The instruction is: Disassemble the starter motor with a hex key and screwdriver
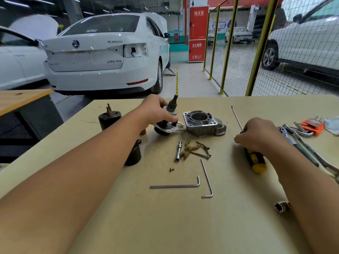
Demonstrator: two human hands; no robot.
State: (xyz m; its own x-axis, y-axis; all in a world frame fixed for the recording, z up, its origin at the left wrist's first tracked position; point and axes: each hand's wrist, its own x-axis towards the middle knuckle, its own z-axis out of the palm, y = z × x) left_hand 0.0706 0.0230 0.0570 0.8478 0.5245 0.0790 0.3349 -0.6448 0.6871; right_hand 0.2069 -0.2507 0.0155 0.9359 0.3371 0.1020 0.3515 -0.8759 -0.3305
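Two bent steel hex keys (183, 185) lie loose on the tan bench (183, 226) near me. My left hand (156, 111) grips the dark geared shaft assembly with its metal plate (169, 123), just beside the grey cast aluminium housing (203, 123). My right hand (256, 133) is curled round the yellow-and-black-handled screwdriver (254, 158).
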